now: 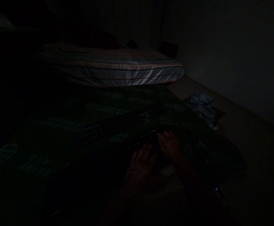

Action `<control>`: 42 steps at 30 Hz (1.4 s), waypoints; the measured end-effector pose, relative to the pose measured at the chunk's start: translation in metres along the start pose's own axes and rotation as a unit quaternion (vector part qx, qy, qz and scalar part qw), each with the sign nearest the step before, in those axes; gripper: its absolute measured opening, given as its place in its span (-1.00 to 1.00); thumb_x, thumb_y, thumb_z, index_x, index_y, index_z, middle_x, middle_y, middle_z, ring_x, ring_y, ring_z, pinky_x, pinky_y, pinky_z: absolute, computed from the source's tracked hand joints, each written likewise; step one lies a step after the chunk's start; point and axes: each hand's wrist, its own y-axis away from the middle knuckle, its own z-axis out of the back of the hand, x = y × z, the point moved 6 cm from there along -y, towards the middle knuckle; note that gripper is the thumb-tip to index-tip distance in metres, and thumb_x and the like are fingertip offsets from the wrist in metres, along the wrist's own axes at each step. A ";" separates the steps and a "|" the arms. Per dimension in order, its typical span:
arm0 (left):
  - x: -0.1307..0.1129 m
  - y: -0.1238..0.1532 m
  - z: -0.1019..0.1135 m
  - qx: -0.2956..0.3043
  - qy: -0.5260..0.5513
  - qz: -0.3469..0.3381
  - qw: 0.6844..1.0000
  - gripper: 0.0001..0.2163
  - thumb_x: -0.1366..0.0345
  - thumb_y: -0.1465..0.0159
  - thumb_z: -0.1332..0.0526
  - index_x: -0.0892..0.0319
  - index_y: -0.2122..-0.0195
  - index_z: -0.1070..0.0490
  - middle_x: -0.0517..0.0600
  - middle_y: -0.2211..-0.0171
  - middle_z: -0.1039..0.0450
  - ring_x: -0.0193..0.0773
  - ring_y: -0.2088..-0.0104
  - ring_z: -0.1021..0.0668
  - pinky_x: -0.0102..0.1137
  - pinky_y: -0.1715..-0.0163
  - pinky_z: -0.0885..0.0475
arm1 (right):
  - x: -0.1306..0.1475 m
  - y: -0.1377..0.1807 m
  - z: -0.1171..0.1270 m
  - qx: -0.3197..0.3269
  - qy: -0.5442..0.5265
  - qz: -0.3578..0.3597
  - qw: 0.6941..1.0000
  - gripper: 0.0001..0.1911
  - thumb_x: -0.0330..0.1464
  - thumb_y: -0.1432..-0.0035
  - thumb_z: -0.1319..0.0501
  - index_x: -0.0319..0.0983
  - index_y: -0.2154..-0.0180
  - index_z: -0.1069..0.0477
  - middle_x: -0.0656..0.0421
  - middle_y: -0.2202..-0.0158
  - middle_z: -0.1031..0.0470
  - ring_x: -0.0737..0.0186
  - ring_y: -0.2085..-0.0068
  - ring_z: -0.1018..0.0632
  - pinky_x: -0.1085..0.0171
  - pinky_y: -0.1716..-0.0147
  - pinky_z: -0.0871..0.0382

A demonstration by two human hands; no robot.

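Fingers (140, 152) splayed, my left hand (138, 164) touches dark cloth (106, 175) running toward the left edge of the green sheet (125, 102); I can't tell if my right hand (170, 144) grips.

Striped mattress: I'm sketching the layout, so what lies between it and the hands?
The head view shows a green printed surface between the mattress and the left hand and right hand, with a long dark item on it, too dim to identify.

Dark, white-flecked material (118, 157) lies across a green printed surface (132, 93).
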 end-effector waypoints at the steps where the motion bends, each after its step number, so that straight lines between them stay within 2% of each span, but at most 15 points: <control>1: 0.000 0.000 0.000 0.000 0.001 0.001 1.000 -0.39 -0.06 -0.09 -0.24 0.29 -0.04 -0.35 0.35 -0.19 -0.16 0.25 -0.17 -0.23 0.15 -0.04 -0.19 | -0.001 0.000 0.000 -0.006 -0.008 -0.004 1.000 -0.69 -0.40 -0.23 -0.01 -0.25 0.11 -0.48 0.07 0.32 -0.46 0.15 0.27 -0.38 0.22 0.24 -0.24; 5: 0.001 0.000 0.000 0.008 0.003 0.017 1.000 -0.39 -0.09 -0.09 -0.23 0.26 -0.04 -0.35 0.32 -0.20 -0.15 0.22 -0.18 -0.23 0.14 -0.06 -0.18 | -0.007 0.003 -0.001 -0.050 -0.057 -0.022 0.997 -0.68 -0.40 -0.22 0.00 -0.28 0.12 -0.48 0.06 0.33 -0.49 0.14 0.25 -0.43 0.20 0.21 -0.31; 9: 0.001 0.001 -0.001 0.004 0.000 0.018 1.000 -0.40 -0.09 -0.12 -0.20 0.27 -0.04 -0.35 0.33 -0.19 -0.18 0.20 -0.18 -0.24 0.12 -0.06 -0.20 | -0.018 0.006 -0.005 -0.087 -0.131 -0.064 0.986 -0.69 -0.39 -0.21 -0.01 -0.22 0.15 -0.50 0.08 0.32 -0.51 0.17 0.24 -0.47 0.22 0.22 -0.37; 18: 0.005 0.005 -0.006 0.010 -0.034 0.013 0.999 -0.36 -0.07 -0.09 -0.25 0.27 -0.09 -0.31 0.33 -0.20 -0.15 0.21 -0.17 -0.25 0.10 -0.05 -0.24 | -0.019 0.007 -0.008 -0.080 -0.155 -0.068 0.982 -0.70 -0.38 -0.20 -0.02 -0.20 0.19 -0.51 0.10 0.33 -0.52 0.18 0.24 -0.49 0.22 0.22 -0.39; 25: 0.016 0.010 -0.013 0.001 -0.004 0.024 1.000 -0.36 -0.13 -0.06 -0.23 0.00 -0.14 -0.27 0.16 -0.24 -0.14 0.18 -0.18 -0.26 0.05 -0.07 -0.24 | -0.017 0.008 -0.010 -0.080 -0.139 -0.067 0.985 -0.70 -0.38 -0.20 -0.02 -0.20 0.20 -0.52 0.09 0.35 -0.52 0.18 0.27 -0.49 0.22 0.26 -0.40; 32: 0.017 0.016 -0.015 -0.007 -0.007 0.020 1.000 -0.34 -0.14 -0.06 -0.22 0.02 -0.16 -0.26 0.17 -0.23 -0.15 0.19 -0.18 -0.25 0.05 -0.07 -0.25 | -0.018 0.009 -0.013 -0.074 -0.153 -0.060 0.984 -0.70 -0.37 -0.21 -0.02 -0.19 0.20 -0.51 0.10 0.32 -0.54 0.17 0.26 -0.50 0.22 0.25 -0.40; 35: 0.016 0.017 -0.015 -0.010 -0.012 0.021 1.000 -0.43 -0.09 -0.16 -0.18 0.07 -0.14 -0.25 0.17 -0.21 -0.16 0.12 -0.17 -0.27 0.05 -0.08 -0.23 | -0.018 0.009 -0.013 -0.081 -0.154 -0.061 0.983 -0.70 -0.37 -0.21 -0.01 -0.20 0.20 -0.52 0.08 0.30 -0.55 0.17 0.25 -0.51 0.20 0.24 -0.41; 38: 0.015 0.015 -0.014 -0.014 -0.020 0.024 0.999 -0.62 0.09 -0.30 -0.12 0.11 -0.09 -0.27 0.12 -0.15 -0.22 -0.05 -0.07 -0.36 -0.02 -0.04 -0.29 | -0.018 0.009 -0.012 -0.086 -0.163 -0.069 0.981 -0.69 -0.36 -0.21 -0.01 -0.19 0.22 -0.52 0.08 0.31 -0.55 0.17 0.26 -0.53 0.20 0.25 -0.43; 42: 0.017 0.013 -0.017 -0.020 -0.031 0.025 0.999 -0.71 0.18 -0.32 -0.12 0.12 -0.03 -0.31 0.10 -0.08 -0.29 -0.13 0.01 -0.42 -0.11 0.04 -0.38 | -0.019 0.011 -0.012 -0.093 -0.178 -0.077 0.977 -0.70 -0.34 -0.20 -0.03 -0.16 0.24 -0.54 0.08 0.30 -0.57 0.16 0.26 -0.55 0.20 0.26 -0.45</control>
